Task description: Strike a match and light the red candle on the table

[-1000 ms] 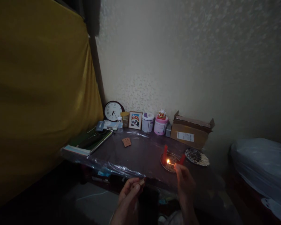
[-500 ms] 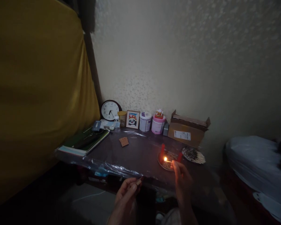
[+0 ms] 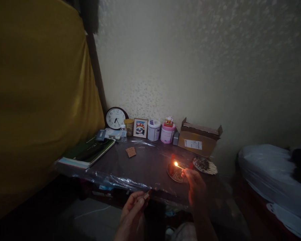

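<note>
My right hand (image 3: 194,182) pinches a lit match (image 3: 178,165), its flame just beside the left red candle (image 3: 172,158) on the dish (image 3: 175,173); neither candle looks lit yet, I judge. My left hand (image 3: 134,209) pinches a small matchbox (image 3: 145,196) below the table (image 3: 140,164) front edge. Open tabletop lies left of the dish; a plate (image 3: 205,165) and box (image 3: 199,140) crowd its right

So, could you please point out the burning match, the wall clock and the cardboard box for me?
burning match (image 3: 178,165): head view, on the stick just behind the flame.
wall clock (image 3: 115,118): head view, middle of the white dial.
cardboard box (image 3: 198,143): head view, front face by the label.
</note>
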Available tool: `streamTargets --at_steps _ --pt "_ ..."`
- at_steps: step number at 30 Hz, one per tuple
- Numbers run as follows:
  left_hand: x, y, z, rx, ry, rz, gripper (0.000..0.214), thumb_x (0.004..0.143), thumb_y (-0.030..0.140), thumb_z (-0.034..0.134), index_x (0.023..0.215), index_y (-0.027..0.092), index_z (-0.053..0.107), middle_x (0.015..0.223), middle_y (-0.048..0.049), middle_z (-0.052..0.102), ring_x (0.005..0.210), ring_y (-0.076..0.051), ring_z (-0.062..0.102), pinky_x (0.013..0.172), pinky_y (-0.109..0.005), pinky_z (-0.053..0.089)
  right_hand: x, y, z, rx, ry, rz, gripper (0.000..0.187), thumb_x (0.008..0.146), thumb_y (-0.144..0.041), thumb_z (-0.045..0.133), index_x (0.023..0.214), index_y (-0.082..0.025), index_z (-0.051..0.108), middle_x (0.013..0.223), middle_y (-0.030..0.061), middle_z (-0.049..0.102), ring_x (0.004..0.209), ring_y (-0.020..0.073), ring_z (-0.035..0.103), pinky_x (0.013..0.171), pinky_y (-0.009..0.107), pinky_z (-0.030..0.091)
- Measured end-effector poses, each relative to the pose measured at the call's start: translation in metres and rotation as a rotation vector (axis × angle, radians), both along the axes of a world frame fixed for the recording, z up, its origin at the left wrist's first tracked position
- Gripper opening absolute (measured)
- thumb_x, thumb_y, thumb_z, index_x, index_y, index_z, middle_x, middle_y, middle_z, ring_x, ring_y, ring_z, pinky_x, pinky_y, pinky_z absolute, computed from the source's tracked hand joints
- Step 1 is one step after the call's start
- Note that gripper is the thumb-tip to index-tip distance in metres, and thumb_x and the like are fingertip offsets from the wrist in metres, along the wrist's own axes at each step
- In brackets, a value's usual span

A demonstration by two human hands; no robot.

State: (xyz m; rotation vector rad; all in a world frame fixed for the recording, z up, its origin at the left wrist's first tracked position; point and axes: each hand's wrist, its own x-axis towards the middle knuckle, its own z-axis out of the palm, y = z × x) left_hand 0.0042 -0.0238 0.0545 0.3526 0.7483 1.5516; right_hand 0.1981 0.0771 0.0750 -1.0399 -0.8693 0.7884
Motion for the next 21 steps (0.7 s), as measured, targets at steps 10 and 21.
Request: streamTargets --at_steps 10,21 --pt "-0.002 0.000 0.001 0.020 0.035 0.001 0.025 0.060 0.030 0.082 0.078 0.017 0.072 0.082 -0.0079 0.078 0.083 -0.019 0.068 0.079 -0.028 0.048 0.014 0.011 0.004 -0.046 0.050 0.065 0.023 0.056 -0.032 0.079 0.071 -0.017 0.070 0.070 0.0017 0.071 0.064 0.0171 0.065 0.064 0.031 0.054" --pt "0.000 -0.001 0.007 -0.040 -0.018 0.031 0.029 0.050 0.029 0.087 0.072 0.018 0.071 0.072 -0.0048 0.075 0.077 -0.019 0.067 0.078 -0.028 0.048 0.019 0.020 0.010 -0.079 0.046 0.147 0.023 0.053 -0.034 0.079 0.068 -0.021 0.068 0.071 0.0006 0.069 0.066 0.0192 0.066 0.063 0.033 0.057"
